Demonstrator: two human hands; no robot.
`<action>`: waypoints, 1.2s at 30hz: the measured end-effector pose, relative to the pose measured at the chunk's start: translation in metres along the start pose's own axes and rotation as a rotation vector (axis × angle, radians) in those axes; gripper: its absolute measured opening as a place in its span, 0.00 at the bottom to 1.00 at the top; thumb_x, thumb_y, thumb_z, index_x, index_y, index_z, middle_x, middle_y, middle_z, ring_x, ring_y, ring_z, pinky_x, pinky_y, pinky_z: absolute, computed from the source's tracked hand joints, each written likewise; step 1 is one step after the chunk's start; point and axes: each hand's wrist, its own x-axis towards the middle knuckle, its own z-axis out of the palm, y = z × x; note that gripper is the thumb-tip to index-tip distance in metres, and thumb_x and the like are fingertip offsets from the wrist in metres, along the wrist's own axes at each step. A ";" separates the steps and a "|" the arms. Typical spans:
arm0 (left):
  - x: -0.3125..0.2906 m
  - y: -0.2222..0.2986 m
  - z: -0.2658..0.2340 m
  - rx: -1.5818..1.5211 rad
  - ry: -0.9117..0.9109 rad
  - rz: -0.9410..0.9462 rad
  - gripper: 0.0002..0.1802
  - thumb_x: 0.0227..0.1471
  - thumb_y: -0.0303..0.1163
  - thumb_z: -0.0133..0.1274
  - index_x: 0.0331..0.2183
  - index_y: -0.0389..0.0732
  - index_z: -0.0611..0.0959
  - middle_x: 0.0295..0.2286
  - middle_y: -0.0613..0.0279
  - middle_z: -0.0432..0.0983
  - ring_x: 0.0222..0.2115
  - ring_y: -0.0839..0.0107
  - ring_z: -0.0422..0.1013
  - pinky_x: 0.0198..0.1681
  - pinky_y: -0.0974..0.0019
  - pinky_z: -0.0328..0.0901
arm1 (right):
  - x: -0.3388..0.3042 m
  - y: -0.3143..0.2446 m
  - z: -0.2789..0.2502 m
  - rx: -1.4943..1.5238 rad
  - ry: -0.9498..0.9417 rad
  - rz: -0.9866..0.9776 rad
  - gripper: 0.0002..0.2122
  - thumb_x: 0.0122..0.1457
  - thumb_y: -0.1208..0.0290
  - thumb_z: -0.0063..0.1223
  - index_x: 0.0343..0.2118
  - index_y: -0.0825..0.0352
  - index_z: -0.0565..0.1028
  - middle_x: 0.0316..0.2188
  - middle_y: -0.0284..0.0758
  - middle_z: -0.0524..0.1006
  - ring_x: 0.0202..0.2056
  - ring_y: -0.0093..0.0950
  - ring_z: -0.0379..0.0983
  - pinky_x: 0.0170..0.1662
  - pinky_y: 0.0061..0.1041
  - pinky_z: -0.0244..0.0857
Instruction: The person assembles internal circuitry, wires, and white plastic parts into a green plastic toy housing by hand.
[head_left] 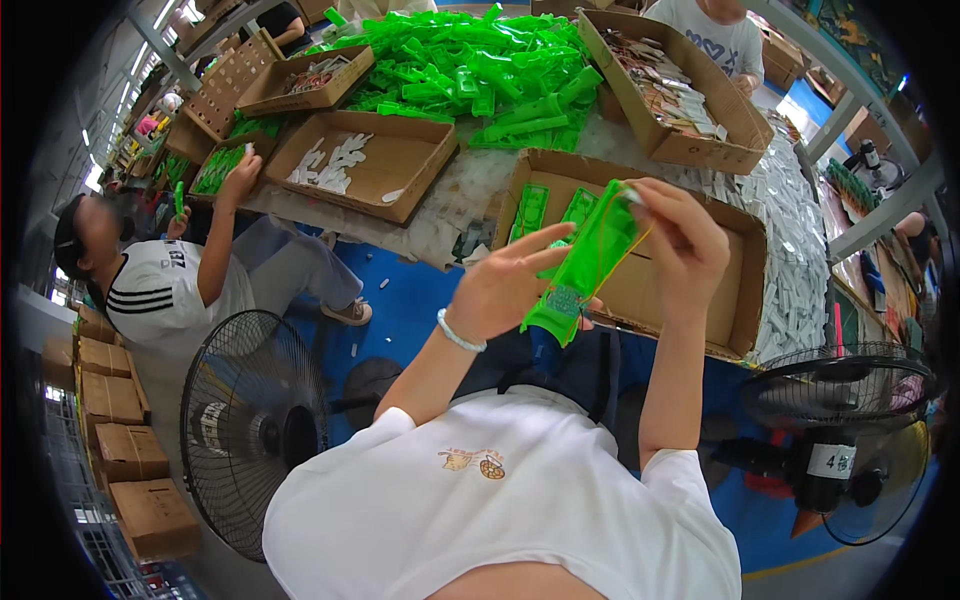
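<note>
Grasps the lower end of a green plastic housing (pixel 603 236) in the left hand (pixel 490 292), fingers spread along its edge and partly hidden behind it. Pinches a small white part (pixel 632 197) at the upper end with the right hand (pixel 688 240); cannot tell whether also gripping the rim there. Holds the housing tilted above the near side of a cardboard tray (pixel 735 310), with a circuit board (pixel 566 299) at its lower end and yellow and orange wires (pixel 618 262) along its length. Wears a pale bracelet (pixel 460 334) on the left wrist and a white T-shirt (pixel 500 520) with a small printed emblem, lettering too small to read. Has more green housings (pixel 533 208) inside that tray, white pieces (pixel 790 255) massed to its right, and a heap of green mouldings (pixel 470 65) farther back on the tabletop (pixel 425 240). Sits between a left fan (pixel 255 430) and a right fan (pixel 840 385), the latter with a white label (pixel 830 461) bearing dark characters. Shares the workspace with a co-worker (pixel 165 280) at left, in a shirt with bold dark lettering.
</note>
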 end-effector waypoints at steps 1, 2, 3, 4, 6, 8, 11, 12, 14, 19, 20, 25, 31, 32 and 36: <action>0.007 -0.004 0.010 -0.105 0.139 -0.041 0.34 0.61 0.46 0.42 0.60 0.33 0.61 0.52 0.39 0.65 0.46 0.38 0.70 0.49 0.40 0.66 | -0.001 -0.001 0.002 -0.162 -0.100 -0.048 0.11 0.53 0.84 0.56 0.41 0.74 0.78 0.40 0.41 0.79 0.40 0.25 0.77 0.42 0.21 0.72; 0.016 -0.003 0.022 -0.070 0.366 -0.142 0.31 0.63 0.48 0.37 0.56 0.31 0.65 0.41 0.43 0.73 0.36 0.48 0.75 0.41 0.48 0.71 | -0.003 -0.001 0.005 -0.325 -0.201 -0.096 0.13 0.52 0.85 0.56 0.42 0.73 0.78 0.41 0.41 0.78 0.40 0.25 0.76 0.42 0.22 0.72; 0.016 -0.006 0.022 -0.072 0.365 -0.142 0.31 0.63 0.48 0.37 0.56 0.31 0.65 0.41 0.43 0.73 0.36 0.48 0.75 0.41 0.48 0.71 | -0.003 -0.001 0.009 -0.327 -0.202 -0.095 0.13 0.52 0.85 0.56 0.42 0.73 0.78 0.41 0.41 0.78 0.40 0.25 0.76 0.42 0.22 0.72; 0.015 -0.009 0.022 0.000 0.389 -0.116 0.30 0.63 0.50 0.36 0.52 0.32 0.68 0.37 0.43 0.74 0.32 0.50 0.76 0.36 0.50 0.72 | -0.004 0.001 0.014 -0.161 -0.188 0.003 0.14 0.52 0.85 0.55 0.43 0.73 0.77 0.42 0.42 0.78 0.40 0.26 0.77 0.42 0.23 0.72; 0.012 -0.011 0.025 0.069 0.413 -0.090 0.31 0.64 0.52 0.36 0.48 0.32 0.71 0.33 0.42 0.75 0.28 0.53 0.76 0.32 0.53 0.73 | -0.008 0.011 0.022 0.232 -0.101 0.165 0.17 0.50 0.85 0.55 0.45 0.72 0.76 0.45 0.43 0.76 0.39 0.30 0.77 0.40 0.25 0.72; 0.010 -0.007 0.033 0.116 0.373 -0.056 0.29 0.65 0.52 0.32 0.44 0.34 0.72 0.27 0.50 0.76 0.21 0.61 0.75 0.24 0.60 0.72 | -0.005 0.019 0.019 0.040 -0.142 0.055 0.16 0.50 0.85 0.55 0.45 0.72 0.77 0.43 0.43 0.77 0.38 0.31 0.77 0.39 0.25 0.71; 0.014 -0.005 0.049 0.152 0.448 -0.078 0.31 0.64 0.54 0.31 0.42 0.32 0.73 0.26 0.47 0.74 0.18 0.60 0.73 0.19 0.62 0.69 | -0.003 0.029 0.017 -0.213 -0.183 -0.194 0.14 0.50 0.85 0.55 0.42 0.72 0.77 0.38 0.41 0.78 0.35 0.31 0.76 0.37 0.24 0.70; 0.012 -0.004 0.053 0.149 0.452 -0.077 0.31 0.64 0.54 0.31 0.42 0.32 0.73 0.26 0.47 0.74 0.18 0.60 0.73 0.19 0.62 0.69 | -0.004 0.031 0.018 -0.276 -0.180 -0.331 0.13 0.50 0.85 0.56 0.41 0.73 0.77 0.35 0.39 0.78 0.34 0.31 0.75 0.36 0.24 0.69; 0.006 -0.003 0.056 0.115 0.396 -0.090 0.30 0.65 0.53 0.31 0.43 0.33 0.72 0.26 0.48 0.74 0.17 0.61 0.73 0.20 0.61 0.70 | -0.002 0.034 0.024 -0.299 -0.136 -0.348 0.11 0.51 0.86 0.55 0.39 0.73 0.77 0.33 0.37 0.77 0.33 0.27 0.74 0.35 0.22 0.68; 0.007 -0.003 0.036 0.316 0.463 0.010 0.30 0.65 0.53 0.32 0.44 0.34 0.71 0.26 0.48 0.74 0.18 0.60 0.73 0.21 0.63 0.70 | -0.025 0.041 0.047 -0.006 -0.095 0.132 0.06 0.56 0.86 0.50 0.36 0.73 0.75 0.28 0.33 0.75 0.30 0.18 0.70 0.31 0.18 0.63; 0.006 -0.003 0.031 0.383 0.494 0.028 0.30 0.65 0.54 0.32 0.44 0.34 0.72 0.27 0.49 0.74 0.19 0.61 0.73 0.22 0.64 0.70 | -0.028 0.040 0.050 0.096 -0.106 0.263 0.06 0.57 0.86 0.48 0.37 0.73 0.75 0.28 0.31 0.74 0.30 0.16 0.69 0.31 0.17 0.63; -0.010 -0.012 0.018 0.321 0.457 0.006 0.31 0.64 0.56 0.32 0.44 0.35 0.72 0.31 0.50 0.74 0.24 0.61 0.74 0.28 0.60 0.71 | -0.038 0.040 0.047 0.051 -0.269 0.321 0.09 0.59 0.83 0.48 0.42 0.73 0.74 0.28 0.26 0.74 0.29 0.14 0.68 0.32 0.16 0.62; -0.013 -0.017 0.023 0.038 0.301 -0.059 0.35 0.61 0.60 0.33 0.45 0.34 0.71 0.32 0.50 0.72 0.26 0.59 0.74 0.30 0.52 0.72 | -0.033 0.034 0.046 0.162 -0.303 0.359 0.07 0.56 0.84 0.49 0.37 0.75 0.76 0.25 0.32 0.76 0.28 0.17 0.71 0.30 0.18 0.64; -0.013 -0.019 0.028 0.002 0.315 -0.052 0.36 0.61 0.61 0.33 0.46 0.33 0.70 0.31 0.50 0.72 0.25 0.59 0.74 0.30 0.52 0.73 | -0.030 0.037 0.048 0.162 -0.304 0.362 0.07 0.56 0.84 0.49 0.37 0.75 0.76 0.25 0.32 0.76 0.28 0.17 0.71 0.30 0.18 0.64; -0.017 -0.013 0.047 0.018 0.275 -0.063 0.38 0.62 0.60 0.29 0.47 0.29 0.66 0.27 0.48 0.71 0.17 0.60 0.73 0.19 0.56 0.74 | -0.013 0.045 0.054 -0.321 -0.152 -0.323 0.06 0.51 0.85 0.51 0.32 0.74 0.76 0.21 0.36 0.73 0.23 0.20 0.70 0.26 0.18 0.62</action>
